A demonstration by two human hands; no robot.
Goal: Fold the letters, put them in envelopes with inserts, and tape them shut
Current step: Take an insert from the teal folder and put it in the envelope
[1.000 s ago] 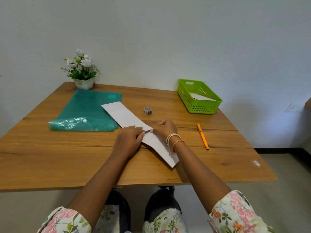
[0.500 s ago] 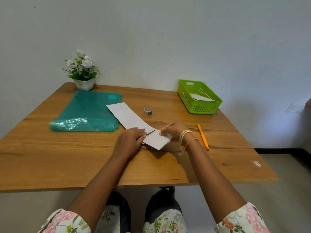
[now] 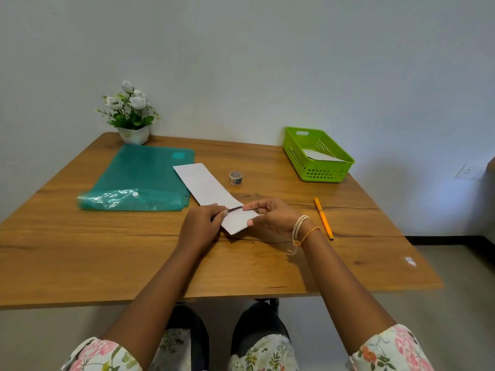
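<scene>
Since a second ago the near end of the letter (image 3: pixel 211 190) has been lifted off the table (image 3: pixel 80 253) and folded back over itself; the right hand (image 3: pixel 270 218) has moved up and right with it.

Table: wooden, near edge and both side edges in view, legs hidden below. Teal plastic folder (image 3: pixel 139 180) lies flat back left, its near flap crinkled and glossy, contents hard to make out. Green basket (image 3: pixel 318 156) back right, with a white sheet (image 3: pixel 322 156) inside, mostly hidden by the basket wall. Potted white flowers (image 3: pixel 131 113) at the back left corner, touching the wall or nearly, cannot tell which.

The letter is a long white strip running diagonally from mid-table toward the person, far end flat just beside the folder, near end doubled over under the hands. Left hand (image 3: pixel 201 228): fingers curled, tips pressing the paper at the fold; exact contact hidden by the knuckles. Right hand: thumb and forefinger pinch the folded flap's edge, remaining fingers curled under; wrist wears thread bands. A dark line between the hands is probably the shadowed gap of the fold.

Orange pen (image 3: pixel 323 218) lies right of the right hand, apart. Small tape roll (image 3: pixel 236 178) stands just beyond the letter. Floral sleeves are cut off at the bottom.
</scene>
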